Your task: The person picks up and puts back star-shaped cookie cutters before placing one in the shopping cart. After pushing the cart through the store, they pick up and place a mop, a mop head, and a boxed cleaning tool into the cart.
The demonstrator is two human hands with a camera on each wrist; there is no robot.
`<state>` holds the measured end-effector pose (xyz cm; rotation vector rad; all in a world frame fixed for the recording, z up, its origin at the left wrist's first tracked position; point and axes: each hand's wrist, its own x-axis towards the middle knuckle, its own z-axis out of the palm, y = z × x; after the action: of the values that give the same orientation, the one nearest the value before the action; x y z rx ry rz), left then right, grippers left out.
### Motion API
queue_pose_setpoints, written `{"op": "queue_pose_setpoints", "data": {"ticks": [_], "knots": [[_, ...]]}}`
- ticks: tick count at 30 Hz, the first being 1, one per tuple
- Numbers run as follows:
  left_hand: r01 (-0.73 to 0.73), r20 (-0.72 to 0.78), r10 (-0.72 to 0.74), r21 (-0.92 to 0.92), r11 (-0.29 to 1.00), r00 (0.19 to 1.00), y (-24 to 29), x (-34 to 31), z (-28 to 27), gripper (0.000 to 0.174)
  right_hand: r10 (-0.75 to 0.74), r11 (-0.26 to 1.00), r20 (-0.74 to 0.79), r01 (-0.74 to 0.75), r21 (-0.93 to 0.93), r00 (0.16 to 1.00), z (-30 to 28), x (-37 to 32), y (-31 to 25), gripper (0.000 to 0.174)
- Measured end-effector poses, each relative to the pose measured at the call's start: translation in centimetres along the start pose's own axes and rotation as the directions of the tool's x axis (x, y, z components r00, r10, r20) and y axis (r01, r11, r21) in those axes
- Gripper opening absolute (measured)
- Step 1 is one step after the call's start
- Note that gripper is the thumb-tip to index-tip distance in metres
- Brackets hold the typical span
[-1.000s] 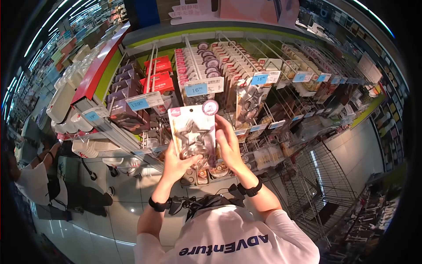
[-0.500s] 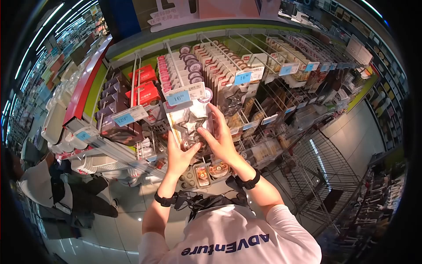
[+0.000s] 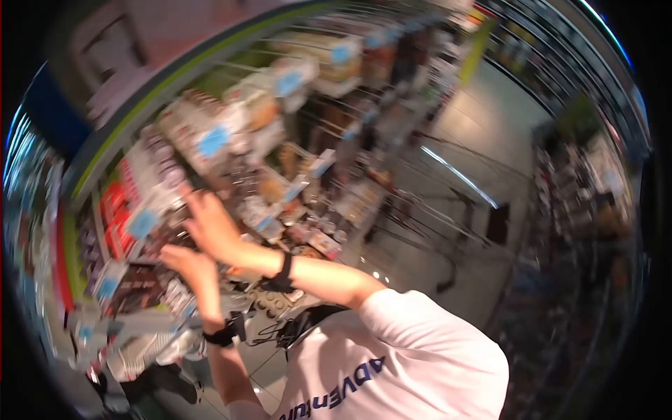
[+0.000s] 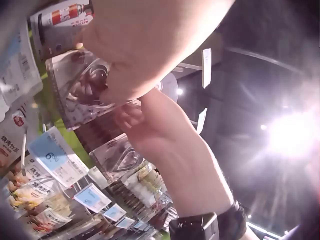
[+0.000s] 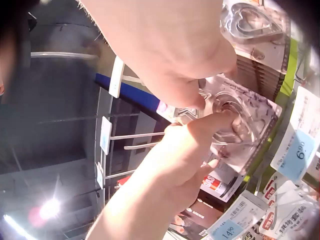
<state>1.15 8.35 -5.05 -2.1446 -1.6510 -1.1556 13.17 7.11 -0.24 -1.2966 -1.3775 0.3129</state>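
One pack (image 5: 250, 125) in left hand (image 5: 180, 160), right hand (image 4: 165, 145): clear only from wrists.

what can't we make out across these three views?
Left wrist view: the left hand covers the right side of the blister pack.
Right wrist view: the right hand blocks its own fingertips, so its grip on the blister pack is unclear. The print is too blurred to read.
Head view: motion blur smears the shelf goods, and the blister pack is not distinguishable there.

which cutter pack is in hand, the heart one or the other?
The clear pack with the round cutter, pinched between the left hand and right hand. The heart pack hangs on the rack, untouched.
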Motion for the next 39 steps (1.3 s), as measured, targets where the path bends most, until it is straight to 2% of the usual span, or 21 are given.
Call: {"op": "queue_pose_setpoints", "data": {"ticks": [2, 3, 4, 7, 9, 10, 13, 15, 16, 18, 19, 20, 23, 24, 26, 28, 30, 33, 36, 37, 39], "knots": [[0.15, 0.083, -0.138, -0.151, 0.977, 0.987, 1.1, 0.0, -0.7, 0.053, -0.07, 0.997, -0.069, 0.069, -0.022, 0.995, -0.1, -1.5, 0.7, 0.072], [0.028, 0.018, -0.027, -0.099, 0.995, 0.999, 1.1, -0.3, -0.7, 0.067, -0.097, 0.994, -0.081, 0.093, -0.048, 0.992, -0.4, -2.7, 1.2, 0.07], [0.071, 0.072, -0.061, -0.152, 0.986, 0.996, 0.9, -0.8, -1.0, 0.081, -0.064, 0.998, -0.004, 0.064, 0.019, 0.998, -2.6, -3.5, 0.5, 0.069], [0.094, 0.058, -0.078, -0.367, 0.925, 0.995, 4.1, -1.8, -3.8, 0.074, -0.093, 0.996, 0.043, 0.093, 0.017, 0.995, -7.8, -6.3, 1.9, 0.063], [0.033, -0.003, -0.037, -0.375, 0.927, 0.999, 5.2, -2.6, -5.2, 0.058, -0.06, 0.986, 0.452, -0.018, 0.168, 0.89, -13.6, -7.6, 2.8, 0.054], [-0.009, -0.068, -0.021, -0.418, 0.909, 0.997, 5.1, -3.1, -5.2, 0.042, -0.12, 0.977, 0.376, 0.043, 0.207, 0.919, -16.2, -8.4, 3.6, 0.042], [0.148, 0.392, 0.093, -0.542, 0.827, 0.915, 4.7, -5.2, -3.8, 0.019, 0.069, 0.965, 0.492, -0.183, 0.188, 0.868, -29.8, -8.6, 6.8, 0.037], [0.302, 0.578, 0.126, -0.585, 0.752, 0.806, 7.9, -6.1, -2.3, 0.01, 0.285, 0.9, 0.43, -0.394, 0.188, 0.856, -37.0, -8.4, 9.8, 0.039], [0.391, 0.647, 0.102, -0.57, 0.722, 0.755, 8.7, -6.8, -0.8, 0.011, 0.287, 0.937, 0.31, -0.333, 0.106, 0.906, -40.3, -8.3, 12.3, 0.038], [0.362, 0.73, 0.162, -0.504, 0.784, 0.664, 11.6, -7.6, 2.1, 0.014, 0.462, 0.859, 0.083, -0.469, 0.207, 0.883, -46.1, -8.6, 18.9, 0.034], [0.414, 0.749, 0.183, -0.532, 0.739, 0.637, 13.1, -8.3, 3.9, 0.015, 0.601, 0.761, 0.042, -0.587, 0.275, 0.798, -49.2, -8.9, 23.2, 0.035], [0.496, 0.793, 0.114, -0.479, 0.724, 0.599, 14.1, -9.4, 5.9, 0.013, 0.595, 0.801, -0.107, -0.577, 0.162, 0.796, -51.6, -9.4, 27.6, 0.035], [0.449, 0.848, 0.096, -0.368, 0.814, 0.521, 20.1, -10.7, 9.8, 0.013, 0.88, 0.472, -0.1, -0.879, 0.066, 0.465, -57.9, -10.9, 39.5, 0.037], [0.456, 0.869, 0.068, -0.323, 0.829, 0.491, 22.6, -11.0, 10.8, 0.012, 0.883, 0.468, -0.079, -0.881, 0.072, 0.463, -59.0, -12.5, 45.3, 0.037], [0.476, 0.905, 0.026, -0.248, 0.843, 0.426, 24.6, -12.6, 13.4, 0.012, 0.962, 0.272, 0.038, -0.95, -0.152, 0.269, -59.3, -17.5, 57.6, 0.038], [0.467, 0.901, 0.045, -0.265, 0.844, 0.432, 26.8, -14.1, 15.2, 0.013, 0.997, -0.061, 0.019, -0.941, -0.332, -0.071, -58.0, -20.5, 63.5, 0.043], [0.568, 0.937, -0.017, -0.196, 0.799, 0.349, 27.2, -15.4, 16.2, 0.011, 0.996, -0.02, -0.088, -0.977, -0.214, -0.002, -55.8, -26.3, 66.1, 0.047], [0.603, 0.942, -0.136, -0.083, 0.793, 0.308, 29.5, -15.4, 16.3, 0.01, 0.996, 0.006, 0.094, -0.998, -0.062, 0.001, -51.5, -35.9, 70.4, 0.048], [0.668, 0.927, -0.218, -0.044, 0.743, 0.304, 30.2, -15.5, 16.2, 0.011, 0.949, 0.31, 0.105, -0.944, -0.117, 0.298, -46.3, -40.9, 74.3, 0.06], [0.656, 0.921, -0.253, -0.004, 0.755, 0.296, 30.4, -15.4, 16.1, 0.011, 0.944, 0.321, 0.12, -0.94, -0.119, 0.307, -45.0, -41.5, 75.0, 0.06], [0.637, 0.909, -0.295, 0.042, 0.77, 0.296, 30.6, -15.4, 16.0, 0.011, 0.993, 0.068, -0.114, -0.894, 0.444, 0.019, -43.4, -41.3, 75.2, 0.052]]}}
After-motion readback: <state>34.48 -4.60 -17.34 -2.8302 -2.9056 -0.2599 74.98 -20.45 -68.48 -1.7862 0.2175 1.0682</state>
